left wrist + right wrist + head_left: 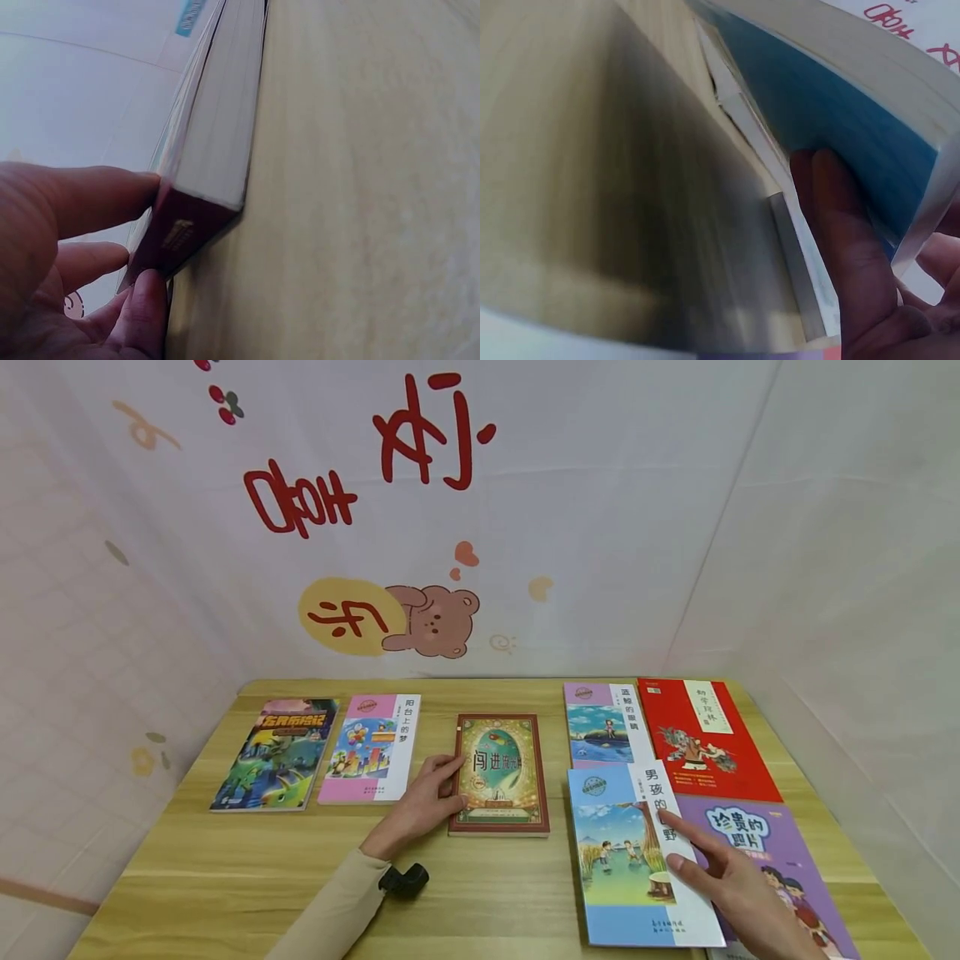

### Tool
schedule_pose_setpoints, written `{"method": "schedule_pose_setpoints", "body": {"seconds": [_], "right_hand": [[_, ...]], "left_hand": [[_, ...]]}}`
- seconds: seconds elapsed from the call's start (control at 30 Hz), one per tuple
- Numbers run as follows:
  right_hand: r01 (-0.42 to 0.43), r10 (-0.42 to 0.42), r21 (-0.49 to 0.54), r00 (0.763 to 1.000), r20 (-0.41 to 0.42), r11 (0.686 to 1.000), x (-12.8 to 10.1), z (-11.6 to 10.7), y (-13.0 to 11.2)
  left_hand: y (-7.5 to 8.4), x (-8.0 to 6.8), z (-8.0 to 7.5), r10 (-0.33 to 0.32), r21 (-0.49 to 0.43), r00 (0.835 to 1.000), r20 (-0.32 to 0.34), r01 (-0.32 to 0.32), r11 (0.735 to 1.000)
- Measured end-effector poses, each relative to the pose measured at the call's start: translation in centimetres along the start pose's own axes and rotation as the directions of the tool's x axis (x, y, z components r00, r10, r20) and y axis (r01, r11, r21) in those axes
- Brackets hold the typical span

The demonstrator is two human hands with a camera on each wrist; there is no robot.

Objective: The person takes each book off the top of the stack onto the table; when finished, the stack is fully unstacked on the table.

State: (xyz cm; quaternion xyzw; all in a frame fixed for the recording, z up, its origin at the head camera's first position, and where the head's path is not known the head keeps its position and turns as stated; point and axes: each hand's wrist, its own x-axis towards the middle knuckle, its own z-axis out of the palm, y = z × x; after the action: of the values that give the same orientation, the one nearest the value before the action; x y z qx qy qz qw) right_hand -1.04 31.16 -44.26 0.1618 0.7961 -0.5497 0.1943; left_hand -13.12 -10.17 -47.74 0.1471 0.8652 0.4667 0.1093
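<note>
My left hand (pixel 429 800) holds the left edge of a brown-and-gold book (pixel 504 760) lying at the table's middle. In the left wrist view, its fingers (pixel 112 196) rest against the dark red spine (pixel 184 225). With my right hand (pixel 738 885), I grip a blue-and-white book (pixel 630 860) by its right side, front cover up. Thumb and a finger press on its cover. In the right wrist view, other fingers (pixel 847 225) lie under its blue back cover (pixel 832 112), which is raised off the table.
A green illustrated book (pixel 277 756) and a pink book (pixel 367 747) lie at the left. Behind the blue-and-white book is another pink-edged book (pixel 600 727), with a red book (pixel 705 735) beside it. A purple book (pixel 787 852) is partly covered. White printed cloth (pixel 585 510) hangs behind.
</note>
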Motion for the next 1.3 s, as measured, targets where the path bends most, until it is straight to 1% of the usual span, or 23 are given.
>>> {"method": "schedule_pose_setpoints", "body": {"seconds": [0.07,0.13,0.23,0.3,0.37,0.5,0.53,0.6,0.67,0.7,0.73,0.83,0.93,0.97,1.1,1.17,1.3], "right_hand": [[-0.018,0.017,-0.022,1.000,-0.013,1.000,0.0,0.1,0.2],[-0.019,0.018,-0.045,1.000,-0.010,0.999,0.1,0.1,0.4],[-0.008,0.008,-0.053,1.000,0.004,0.999,0.3,0.2,0.7],[0.007,-0.006,-0.050,1.000,0.017,0.999,0.4,0.2,0.9],[0.002,-0.002,-0.005,0.999,0.039,1.000,0.5,0.2,1.2],[0.014,-0.014,0.002,0.999,0.047,1.000,0.7,0.2,1.5],[0.020,-0.019,-0.016,0.999,0.041,1.000,0.8,0.2,1.6],[0.046,-0.044,-0.098,0.999,0.016,0.994,0.9,0.2,1.5],[0.076,-0.079,-0.211,0.997,-0.003,0.975,1.0,0.2,1.4],[0.088,-0.095,-0.271,0.995,-0.012,0.959,1.1,0.1,1.4],[0.098,-0.111,-0.334,0.994,-0.020,0.937,1.2,0.1,1.3],[0.124,-0.160,-0.498,0.987,-0.029,0.858,1.2,0.1,1.0],[0.138,-0.193,-0.572,0.980,-0.036,0.808,1.3,0.0,0.8],[0.139,-0.200,-0.584,0.979,-0.041,0.800,1.2,0.0,0.7],[0.143,-0.218,-0.587,0.974,-0.058,0.797,1.2,-0.3,0.4],[0.159,-0.236,-0.594,0.970,-0.054,0.788,1.1,-0.4,0.3],[0.223,-0.304,-0.618,0.952,-0.026,0.754,0.9,-0.6,-0.7]], "left_hand": [[0.0,-0.1,-0.1,0.006,0.005,1.000,-0.003,-0.006,1.000],[0.0,-0.1,-0.1,0.008,0.003,1.000,-0.004,-0.008,1.000],[-0.1,-0.2,-0.1,0.002,-0.003,1.000,0.000,-0.002,1.000],[-0.1,-0.2,-0.1,0.004,-0.001,1.000,0.001,-0.004,1.000],[-0.2,-0.2,-0.1,-0.003,-0.002,1.000,0.005,0.003,1.000],[-0.2,-0.2,-0.1,-0.008,0.002,1.000,0.010,0.008,1.000],[-0.2,-0.2,-0.1,-0.007,0.003,1.000,0.009,0.007,1.000],[-0.2,-0.1,-0.1,-0.005,0.002,1.000,0.006,0.005,1.000],[-0.3,0.0,-0.1,-0.010,0.000,1.000,0.004,0.010,1.000],[-0.3,0.0,-0.2,-0.010,-0.001,1.000,0.002,0.010,1.000],[-0.4,0.0,-0.2,-0.007,0.000,1.000,-0.001,0.007,1.000],[-0.5,-0.1,-0.2,-0.005,0.000,1.000,-0.002,0.005,1.000],[-0.5,-0.2,-0.2,-0.006,0.008,1.000,-0.002,0.006,1.000],[-0.5,-0.2,-0.2,-0.008,0.010,1.000,-0.002,0.008,1.000],[-0.4,-0.1,-0.2,-0.015,0.007,1.000,-0.003,0.015,1.000],[-0.3,-0.1,-0.1,-0.016,0.004,1.000,-0.004,0.016,1.000],[-0.1,0.2,0.2,-0.018,-0.011,1.000,-0.002,0.018,1.000]]}}
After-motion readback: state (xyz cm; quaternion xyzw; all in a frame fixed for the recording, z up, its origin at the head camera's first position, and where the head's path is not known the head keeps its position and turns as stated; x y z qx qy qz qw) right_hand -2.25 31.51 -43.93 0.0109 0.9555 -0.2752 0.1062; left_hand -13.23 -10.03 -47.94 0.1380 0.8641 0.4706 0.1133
